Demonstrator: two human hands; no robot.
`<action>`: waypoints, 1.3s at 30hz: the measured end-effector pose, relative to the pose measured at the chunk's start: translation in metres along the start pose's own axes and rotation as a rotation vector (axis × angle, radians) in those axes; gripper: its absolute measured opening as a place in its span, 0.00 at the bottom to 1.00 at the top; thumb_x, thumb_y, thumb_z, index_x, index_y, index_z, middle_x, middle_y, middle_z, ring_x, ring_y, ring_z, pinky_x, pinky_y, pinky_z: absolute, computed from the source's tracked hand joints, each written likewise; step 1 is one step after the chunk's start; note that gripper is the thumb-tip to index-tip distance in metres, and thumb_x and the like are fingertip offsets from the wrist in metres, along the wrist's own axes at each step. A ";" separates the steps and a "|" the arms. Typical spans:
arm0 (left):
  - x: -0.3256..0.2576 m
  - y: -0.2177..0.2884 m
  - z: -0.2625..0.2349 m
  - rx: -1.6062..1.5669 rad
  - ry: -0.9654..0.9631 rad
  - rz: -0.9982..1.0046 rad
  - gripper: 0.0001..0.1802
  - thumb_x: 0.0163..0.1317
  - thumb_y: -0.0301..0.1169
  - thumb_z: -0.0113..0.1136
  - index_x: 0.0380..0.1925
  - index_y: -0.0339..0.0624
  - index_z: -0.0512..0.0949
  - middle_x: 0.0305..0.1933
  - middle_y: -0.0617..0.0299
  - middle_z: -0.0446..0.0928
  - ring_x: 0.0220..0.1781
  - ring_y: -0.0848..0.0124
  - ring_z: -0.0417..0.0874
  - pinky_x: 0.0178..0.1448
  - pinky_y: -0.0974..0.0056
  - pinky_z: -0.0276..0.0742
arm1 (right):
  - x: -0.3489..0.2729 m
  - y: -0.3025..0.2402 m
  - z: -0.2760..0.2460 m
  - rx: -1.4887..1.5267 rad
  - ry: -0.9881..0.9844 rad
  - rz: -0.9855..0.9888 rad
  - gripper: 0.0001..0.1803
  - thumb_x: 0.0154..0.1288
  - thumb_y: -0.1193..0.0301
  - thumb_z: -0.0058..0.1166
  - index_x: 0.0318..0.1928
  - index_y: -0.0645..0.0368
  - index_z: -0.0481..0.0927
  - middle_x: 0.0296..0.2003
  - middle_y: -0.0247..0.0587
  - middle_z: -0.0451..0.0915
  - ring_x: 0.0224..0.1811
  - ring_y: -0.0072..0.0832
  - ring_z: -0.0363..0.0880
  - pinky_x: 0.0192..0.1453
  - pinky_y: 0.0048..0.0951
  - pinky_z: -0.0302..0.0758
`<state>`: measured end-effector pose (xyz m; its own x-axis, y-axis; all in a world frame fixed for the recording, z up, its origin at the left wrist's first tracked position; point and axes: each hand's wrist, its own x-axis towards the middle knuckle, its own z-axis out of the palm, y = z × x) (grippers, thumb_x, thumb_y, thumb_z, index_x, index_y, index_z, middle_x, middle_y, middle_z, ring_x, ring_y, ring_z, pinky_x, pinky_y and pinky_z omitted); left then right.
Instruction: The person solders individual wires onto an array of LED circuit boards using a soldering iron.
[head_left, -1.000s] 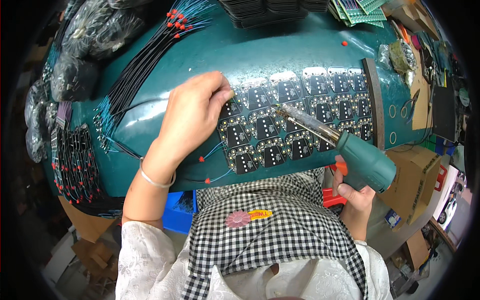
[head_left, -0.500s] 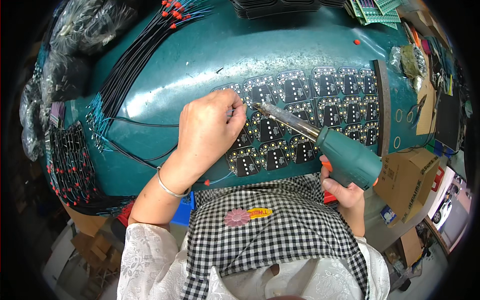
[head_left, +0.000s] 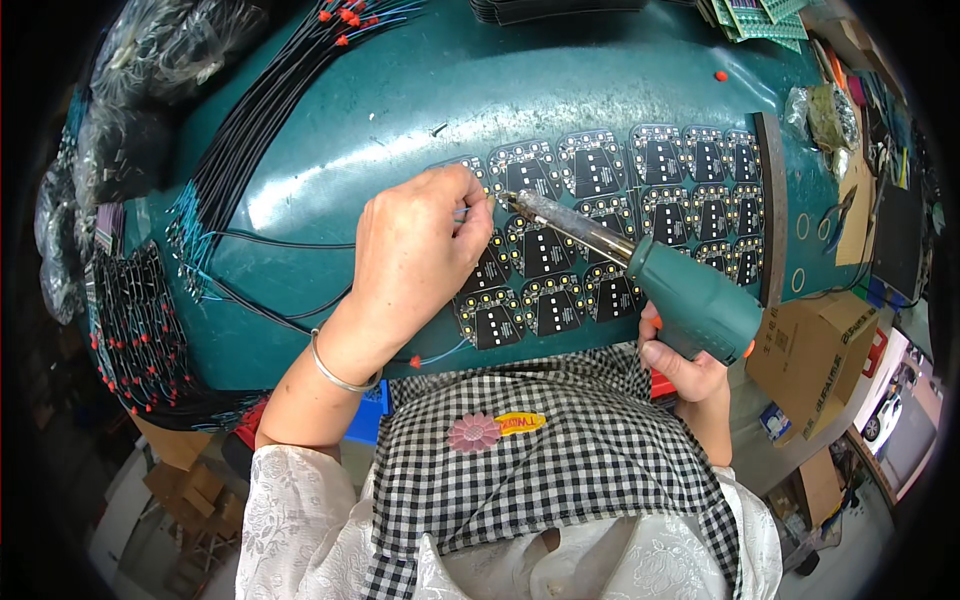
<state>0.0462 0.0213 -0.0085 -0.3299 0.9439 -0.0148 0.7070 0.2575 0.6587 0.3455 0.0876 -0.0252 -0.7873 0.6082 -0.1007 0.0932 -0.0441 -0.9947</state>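
My left hand (head_left: 415, 235) is closed in a pinch on a thin blue-ended wire (head_left: 461, 212), held over the left part of a panel of black circuit boards (head_left: 541, 252). Its black cable trails left toward a large bundle of cables (head_left: 252, 130). In my right hand (head_left: 688, 372) is a green gun-shaped soldering iron (head_left: 698, 300) with an orange trigger. The iron's tip meets a board in the top rows, right beside my left fingertips. Exactly what the tip touches is too small to tell. Another wire with a red connector (head_left: 415, 361) lies near the front edge.
A dark bar (head_left: 769, 210) lies along the panel's right side. Cables with red connectors (head_left: 140, 340) and plastic bags (head_left: 125, 140) crowd the left. Green boards (head_left: 755, 20) are stacked at the far right. A cardboard box (head_left: 812, 350) stands at the right edge.
The view has shifted slightly. Both hands keep their hold, and the iron's tip stays beside my left fingertips.
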 end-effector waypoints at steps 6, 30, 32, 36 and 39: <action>0.000 0.000 0.003 0.009 0.010 0.011 0.06 0.54 0.26 0.64 0.24 0.39 0.76 0.25 0.53 0.80 0.27 0.55 0.83 0.30 0.57 0.78 | 0.003 -0.002 -0.001 -0.010 0.000 -0.001 0.25 0.56 0.79 0.61 0.55 0.71 0.69 0.29 0.45 0.75 0.22 0.26 0.75 0.24 0.25 0.76; -0.003 0.004 0.006 -0.094 0.019 0.112 0.06 0.50 0.20 0.65 0.27 0.38 0.77 0.36 0.57 0.76 0.29 0.60 0.81 0.33 0.60 0.78 | -0.015 -0.013 -0.001 0.236 0.160 0.172 0.23 0.52 0.83 0.64 0.51 0.68 0.76 0.42 0.43 0.80 0.37 0.23 0.79 0.40 0.25 0.77; -0.003 0.004 0.007 -0.083 0.021 0.121 0.06 0.50 0.20 0.65 0.27 0.38 0.77 0.36 0.57 0.76 0.29 0.59 0.81 0.34 0.60 0.79 | -0.010 -0.015 0.001 0.226 0.189 0.145 0.21 0.53 0.83 0.64 0.49 0.68 0.77 0.40 0.41 0.80 0.37 0.23 0.79 0.41 0.25 0.77; -0.001 0.004 0.007 -0.071 0.029 0.133 0.06 0.50 0.20 0.65 0.26 0.37 0.77 0.36 0.57 0.76 0.29 0.58 0.81 0.34 0.59 0.78 | -0.009 -0.011 -0.001 0.217 0.191 0.154 0.19 0.53 0.83 0.64 0.48 0.67 0.78 0.38 0.40 0.81 0.36 0.23 0.79 0.40 0.25 0.77; 0.000 0.006 0.008 -0.070 0.031 0.119 0.06 0.50 0.20 0.65 0.26 0.37 0.76 0.35 0.56 0.76 0.29 0.57 0.81 0.33 0.59 0.78 | -0.009 -0.005 -0.007 0.080 0.066 0.122 0.23 0.56 0.79 0.61 0.52 0.72 0.70 0.32 0.45 0.75 0.25 0.25 0.75 0.25 0.23 0.76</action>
<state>0.0554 0.0242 -0.0110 -0.2663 0.9597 0.0893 0.6973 0.1279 0.7053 0.3562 0.0876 -0.0197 -0.7312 0.6450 -0.2220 0.1346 -0.1826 -0.9739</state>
